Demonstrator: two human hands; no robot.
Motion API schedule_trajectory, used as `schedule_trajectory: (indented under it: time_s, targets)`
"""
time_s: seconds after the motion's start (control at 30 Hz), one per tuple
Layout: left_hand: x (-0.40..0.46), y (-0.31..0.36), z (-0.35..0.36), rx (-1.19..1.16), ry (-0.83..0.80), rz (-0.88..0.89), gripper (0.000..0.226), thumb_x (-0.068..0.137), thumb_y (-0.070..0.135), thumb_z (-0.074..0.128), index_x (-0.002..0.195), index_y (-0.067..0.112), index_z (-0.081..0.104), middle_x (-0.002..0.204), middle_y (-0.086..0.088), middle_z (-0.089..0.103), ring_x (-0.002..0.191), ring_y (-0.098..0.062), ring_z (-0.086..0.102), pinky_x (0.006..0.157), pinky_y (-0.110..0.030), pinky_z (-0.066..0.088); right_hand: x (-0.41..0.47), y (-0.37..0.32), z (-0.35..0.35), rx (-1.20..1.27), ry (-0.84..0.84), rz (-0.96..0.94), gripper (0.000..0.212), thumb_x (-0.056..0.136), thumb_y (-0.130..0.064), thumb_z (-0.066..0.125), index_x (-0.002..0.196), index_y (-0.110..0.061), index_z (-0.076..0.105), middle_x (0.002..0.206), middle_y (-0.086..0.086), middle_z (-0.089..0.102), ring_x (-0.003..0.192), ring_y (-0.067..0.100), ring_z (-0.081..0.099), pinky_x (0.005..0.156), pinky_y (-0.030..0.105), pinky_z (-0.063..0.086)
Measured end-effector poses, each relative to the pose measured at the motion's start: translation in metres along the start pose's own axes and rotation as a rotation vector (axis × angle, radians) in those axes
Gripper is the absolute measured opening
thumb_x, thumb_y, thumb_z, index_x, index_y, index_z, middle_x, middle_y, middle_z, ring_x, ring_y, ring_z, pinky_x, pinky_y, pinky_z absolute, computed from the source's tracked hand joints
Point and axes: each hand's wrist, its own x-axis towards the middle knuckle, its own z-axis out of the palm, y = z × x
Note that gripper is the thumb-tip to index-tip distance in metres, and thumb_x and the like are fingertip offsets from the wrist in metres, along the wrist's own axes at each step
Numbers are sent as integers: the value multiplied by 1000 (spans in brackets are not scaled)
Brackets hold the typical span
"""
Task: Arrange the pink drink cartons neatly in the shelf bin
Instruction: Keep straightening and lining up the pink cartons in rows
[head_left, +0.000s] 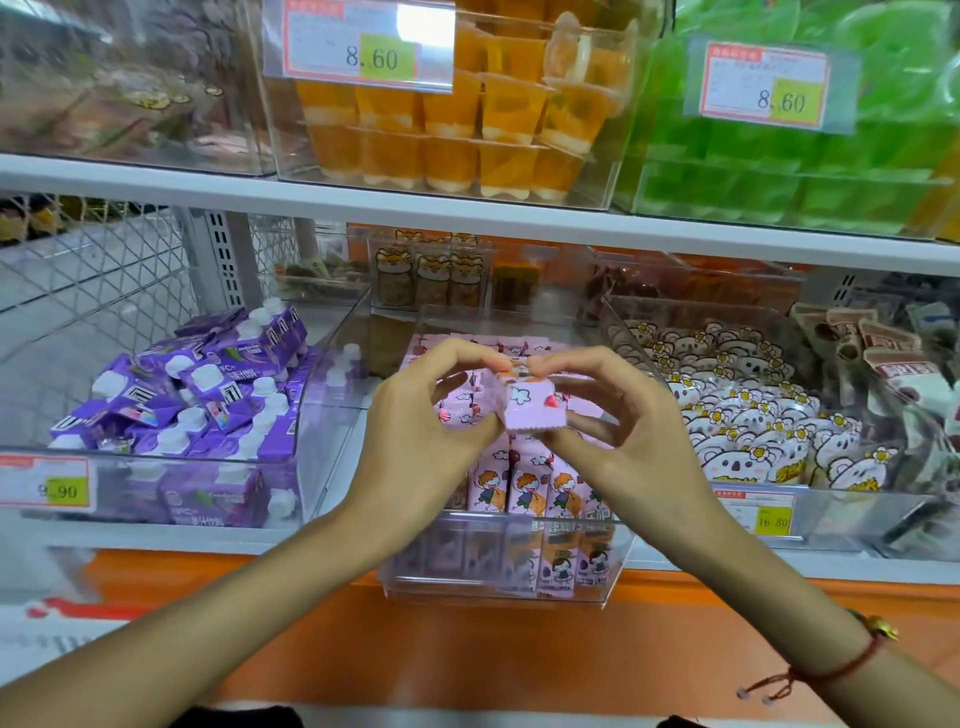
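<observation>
Forearms: both reach up from the bottom edge toward the middle bin, the right one wearing a red string bracelet (852, 662) at the wrist.
Held carton: one pink carton (527, 402) is up in the air just above the clear bin (498, 587), tipped so its crimped end faces the viewer.
Left hand: the left hand (426, 410) pinches the carton's left side, thumb below, fingers arched over the top; its grip is closed on the carton.
Right hand: the right hand (618, 415) pinches the right side the same way, fingertips meeting the left ones above the carton.
Cartons in bin: the front row (535, 488) stands upright and tight; those behind look looser, partly hidden by the hands.
Risk, slip: only fingertips carry the carton, so shifting one hand may let it drop flat across the row.
Risk, knock: pushing it into a narrow gap could tip its upright neighbours, judging by how close they stand.
Risk, wrong place: purple cartons (208, 395) lie just left, bear packets (753, 415) just right; a careless set-down could cross the bin wall.
</observation>
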Motion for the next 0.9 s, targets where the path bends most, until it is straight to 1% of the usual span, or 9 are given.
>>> schedule_trajectory:
  time_s: [0.1, 0.23, 0.4, 0.5, 0.57, 0.63, 0.73, 0.8, 0.9]
  targets:
    - [1, 0, -1, -36, -18, -2, 41, 72, -4, 78, 99, 24, 67, 100, 11, 70, 103, -5, 64, 96, -29, 51, 1, 0, 0, -12, 0, -7, 39, 82, 8, 65, 97, -28, 64, 109, -13, 65, 107, 1, 60, 83, 14, 50]
    - [2, 2, -3, -80, -86, -24, 36, 76, 5, 78, 105, 25, 66, 103, 13, 70, 105, -3, 63, 93, -22, 50, 3, 0, -1, -10, 15, -30, 25, 82, -15, 69, 104, -25, 63, 110, -10, 66, 107, 5, 61, 90, 22, 51]
    - [3, 7, -5, -209, -157, -223, 39, 82, 20, 73, 116, 35, 59, 107, 17, 70, 101, 3, 65, 82, -11, 50, 6, 3, -2, -12, 31, 53, 37, 90, -13, 63, 125, -25, 57, 115, -10, 66, 112, 3, 58, 93, 23, 47]
    - [4, 11, -3, -307, -156, -472, 39, 82, 31, 70, 120, 26, 61, 101, 8, 74, 90, -3, 70, 72, -16, 56, 7, 6, -2, -21, -2, 168, 30, 92, -28, 58, 122, -30, 59, 103, -15, 68, 98, -6, 61, 80, 11, 48]
    - [4, 13, -3, -360, -147, -614, 38, 81, 35, 71, 115, 21, 64, 93, 5, 76, 81, -4, 72, 63, -17, 56, 6, 8, -1, -21, -29, 258, 22, 91, -35, 56, 113, -36, 61, 90, -15, 69, 86, -5, 64, 74, 11, 51]
    - [4, 14, -3, -379, -159, -705, 39, 79, 40, 72, 111, 19, 67, 93, 1, 76, 77, -4, 71, 63, -21, 57, 7, 11, 1, 47, -21, 342, 12, 91, -36, 57, 102, -36, 62, 81, -12, 70, 75, -2, 66, 70, 16, 55]
    - [4, 15, -3, -398, -200, -748, 39, 80, 40, 71, 110, 15, 68, 84, 4, 76, 66, -1, 69, 64, -23, 59, 9, 13, 1, 138, -11, 426, 16, 90, -32, 60, 104, -24, 64, 72, 0, 69, 60, 5, 63, 65, 22, 56]
    - [4, 15, -3, -392, -220, -745, 38, 82, 40, 69, 110, 15, 68, 74, 11, 74, 64, 0, 68, 62, -22, 58, 9, 15, 1, 140, -14, 432, 16, 90, -32, 61, 103, -23, 64, 65, -5, 64, 56, 5, 60, 64, 22, 55]
    - [3, 14, -3, -362, -224, -730, 38, 81, 42, 69, 112, 20, 67, 77, 14, 75, 67, 2, 69, 63, -21, 58, 9, 17, 0, 132, -16, 429, 17, 89, -34, 61, 104, -27, 63, 65, -1, 66, 59, 7, 62, 64, 21, 56]
